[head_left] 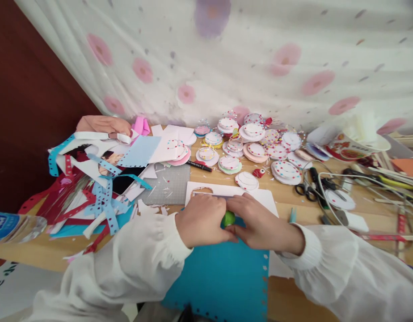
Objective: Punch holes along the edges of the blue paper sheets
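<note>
Both my hands are closed, side by side, over a small green paper punch, mostly hidden by my fingers. My left hand curls over it from the left, and my right hand grips it from the right. Beneath them lies a blue sheet of paper, its right and lower edges marked with small punched shapes. White paper shows under and behind the blue sheet.
Punched strips and scraps are heaped at left, near a water bottle. Several beaded round paper pieces stand behind my hands, with a black marker. Scissors, cables and a paper bowl are at right.
</note>
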The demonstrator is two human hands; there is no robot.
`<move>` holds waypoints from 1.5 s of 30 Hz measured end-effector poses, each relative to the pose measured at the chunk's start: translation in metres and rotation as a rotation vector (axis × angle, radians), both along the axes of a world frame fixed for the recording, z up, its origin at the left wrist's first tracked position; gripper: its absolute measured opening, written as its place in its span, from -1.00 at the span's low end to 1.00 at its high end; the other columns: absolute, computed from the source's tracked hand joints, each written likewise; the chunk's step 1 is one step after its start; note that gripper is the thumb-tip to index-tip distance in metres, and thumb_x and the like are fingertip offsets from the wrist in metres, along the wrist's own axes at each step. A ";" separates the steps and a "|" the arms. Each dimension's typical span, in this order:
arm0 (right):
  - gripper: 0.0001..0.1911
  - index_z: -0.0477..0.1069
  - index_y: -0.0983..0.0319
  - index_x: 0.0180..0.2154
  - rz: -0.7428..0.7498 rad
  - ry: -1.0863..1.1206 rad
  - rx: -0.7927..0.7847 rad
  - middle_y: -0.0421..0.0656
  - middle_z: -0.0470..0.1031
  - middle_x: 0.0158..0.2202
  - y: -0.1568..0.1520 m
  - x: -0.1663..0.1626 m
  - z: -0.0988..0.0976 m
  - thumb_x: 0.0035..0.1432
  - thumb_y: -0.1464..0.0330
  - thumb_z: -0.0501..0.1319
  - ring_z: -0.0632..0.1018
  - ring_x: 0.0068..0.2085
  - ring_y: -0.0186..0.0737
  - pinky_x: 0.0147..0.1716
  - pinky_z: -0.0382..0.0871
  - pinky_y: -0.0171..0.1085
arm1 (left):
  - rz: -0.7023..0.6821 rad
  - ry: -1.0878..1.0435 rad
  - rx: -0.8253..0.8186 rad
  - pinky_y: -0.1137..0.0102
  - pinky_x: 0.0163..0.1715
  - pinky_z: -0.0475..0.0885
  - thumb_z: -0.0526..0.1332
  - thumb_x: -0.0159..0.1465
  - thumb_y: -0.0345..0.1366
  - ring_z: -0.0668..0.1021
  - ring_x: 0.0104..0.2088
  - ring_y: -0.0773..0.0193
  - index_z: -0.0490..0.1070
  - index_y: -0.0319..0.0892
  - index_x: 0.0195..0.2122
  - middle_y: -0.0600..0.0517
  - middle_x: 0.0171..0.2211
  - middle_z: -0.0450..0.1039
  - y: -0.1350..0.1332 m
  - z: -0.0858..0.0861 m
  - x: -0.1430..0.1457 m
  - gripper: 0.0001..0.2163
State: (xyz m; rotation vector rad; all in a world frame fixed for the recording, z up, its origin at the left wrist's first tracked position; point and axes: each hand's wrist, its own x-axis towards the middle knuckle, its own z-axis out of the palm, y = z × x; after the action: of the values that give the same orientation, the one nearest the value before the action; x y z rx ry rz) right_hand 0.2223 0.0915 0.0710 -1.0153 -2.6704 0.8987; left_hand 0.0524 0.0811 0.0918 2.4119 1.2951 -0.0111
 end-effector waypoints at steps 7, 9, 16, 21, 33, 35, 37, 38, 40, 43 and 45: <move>-0.77 0.38 0.28 -0.28 -0.013 -0.027 -0.010 -0.09 0.50 -0.28 0.002 0.003 -0.008 -0.09 0.51 0.21 0.46 -0.21 -0.08 -0.19 0.17 -0.16 | 0.008 0.005 -0.102 0.29 -0.38 0.38 0.27 -0.07 0.18 0.56 -0.30 -0.03 0.47 -0.17 -0.43 -0.04 -0.49 0.50 0.013 -0.016 -0.001 -0.53; -0.78 0.38 0.28 -0.29 -0.022 -0.028 -0.007 -0.10 0.50 -0.30 0.003 0.002 -0.010 -0.09 0.52 0.21 0.47 -0.23 -0.10 -0.20 0.17 -0.16 | 0.010 -0.006 -0.090 0.30 -0.37 0.38 0.26 -0.06 0.19 0.56 -0.30 -0.02 0.48 -0.17 -0.42 -0.05 -0.47 0.51 0.013 -0.018 -0.002 -0.53; -0.84 0.39 0.28 -0.31 -0.017 -0.016 -0.019 -0.13 0.51 -0.32 0.006 0.000 -0.012 -0.02 0.49 0.23 0.49 -0.26 -0.13 -0.19 0.15 -0.17 | 0.038 -0.038 -0.127 0.32 -0.36 0.37 0.26 -0.02 0.17 0.56 -0.30 0.02 0.47 -0.16 -0.37 -0.04 -0.38 0.51 0.011 -0.019 -0.005 -0.54; -0.80 0.40 0.26 -0.25 0.016 0.029 -0.066 -0.12 0.52 -0.27 0.003 0.003 -0.004 0.05 0.34 0.28 0.47 -0.21 -0.12 -0.18 0.17 -0.17 | -0.005 -0.042 -0.236 0.38 -0.45 0.34 0.31 -0.12 0.22 0.56 -0.34 0.04 0.43 -0.19 -0.31 -0.03 -0.36 0.51 0.009 -0.012 -0.010 -0.44; -0.75 0.44 0.24 -0.19 0.034 -0.010 -0.061 -0.08 0.46 -0.30 0.006 0.016 0.005 0.08 0.27 0.28 0.44 -0.21 -0.08 -0.21 0.26 -0.16 | -0.004 -0.056 -0.168 0.48 -0.57 0.13 0.24 0.17 -0.22 0.46 -0.51 0.31 0.42 -0.16 -0.49 0.15 -0.57 0.37 0.001 -0.004 -0.035 -0.84; -0.76 0.44 0.24 -0.21 0.040 -0.012 -0.069 -0.08 0.45 -0.30 0.005 0.016 0.005 0.09 0.26 0.28 0.43 -0.21 -0.08 -0.19 0.25 -0.16 | 0.008 -0.059 -0.179 0.47 -0.55 0.15 0.24 0.17 -0.21 0.47 -0.49 0.30 0.44 -0.15 -0.46 0.14 -0.55 0.41 0.000 -0.005 -0.036 -0.86; -0.77 0.43 0.24 -0.23 0.047 0.001 -0.072 -0.09 0.45 -0.30 0.004 0.015 0.004 0.09 0.26 0.27 0.42 -0.21 -0.09 -0.18 0.24 -0.16 | 0.015 -0.062 -0.188 0.48 -0.53 0.16 0.24 0.17 -0.22 0.48 -0.48 0.29 0.46 -0.14 -0.43 0.13 -0.51 0.44 0.000 -0.005 -0.037 -0.88; -0.77 0.42 0.24 -0.23 0.048 0.010 -0.068 -0.10 0.45 -0.30 0.004 0.014 0.003 0.09 0.26 0.27 0.42 -0.21 -0.10 -0.18 0.23 -0.16 | 0.018 -0.064 -0.188 0.48 -0.52 0.17 0.24 0.17 -0.22 0.49 -0.46 0.29 0.47 -0.13 -0.41 0.12 -0.50 0.46 0.000 -0.004 -0.036 -0.89; -0.78 0.42 0.24 -0.24 0.047 0.018 -0.048 -0.11 0.45 -0.31 0.003 0.013 0.004 0.09 0.26 0.28 0.42 -0.21 -0.11 -0.19 0.22 -0.17 | 0.017 -0.064 -0.184 0.48 -0.51 0.19 0.24 0.17 -0.24 0.50 -0.44 0.27 0.48 -0.12 -0.40 0.12 -0.48 0.48 0.000 -0.004 -0.036 -0.90; -0.81 0.41 0.25 -0.29 0.043 -0.007 -0.005 -0.11 0.46 -0.33 0.002 0.010 0.005 0.07 0.28 0.29 0.42 -0.23 -0.10 -0.21 0.20 -0.16 | 0.010 -0.056 -0.186 0.47 -0.50 0.21 0.24 0.17 -0.25 0.51 -0.43 0.25 0.47 -0.13 -0.42 0.11 -0.47 0.50 0.001 -0.003 -0.035 -0.91; -0.84 0.41 0.25 -0.31 0.040 -0.023 0.015 -0.11 0.47 -0.34 0.001 0.008 0.005 0.07 0.31 0.29 0.43 -0.24 -0.10 -0.21 0.19 -0.16 | 0.009 -0.047 -0.202 0.47 -0.49 0.23 0.24 0.17 -0.26 0.51 -0.43 0.24 0.47 -0.14 -0.43 0.11 -0.48 0.50 0.001 -0.002 -0.035 -0.90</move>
State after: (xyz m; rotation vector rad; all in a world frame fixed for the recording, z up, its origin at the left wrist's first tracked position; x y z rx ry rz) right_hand 0.2302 0.0928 0.0763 -0.9786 -2.7210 0.8779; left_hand 0.0173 0.0823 0.0899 2.2230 1.2222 -0.0787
